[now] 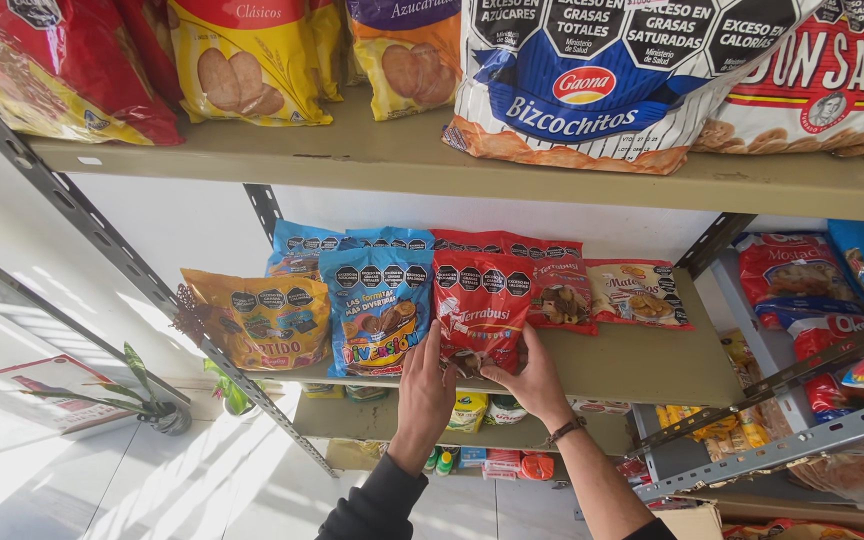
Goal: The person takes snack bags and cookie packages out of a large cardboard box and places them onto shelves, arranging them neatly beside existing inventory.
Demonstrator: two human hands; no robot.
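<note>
two hands (482, 385), three red biscuit bags (479, 305), three blue biscuit bags (377, 305)

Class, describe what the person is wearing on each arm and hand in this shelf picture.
The left hand is bare, with a dark long sleeve reaching the wrist. The right hand is bare too, with a dark band at the wrist and an uncovered forearm. No gloves or rings are visible.

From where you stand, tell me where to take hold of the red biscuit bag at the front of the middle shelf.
Grip the red biscuit bag by its lower corners, coming from the front. It stands upright at the shelf edge with a blue bag tight against one side, so only the front and bottom are free. The left hand and right hand already rest there.
</note>
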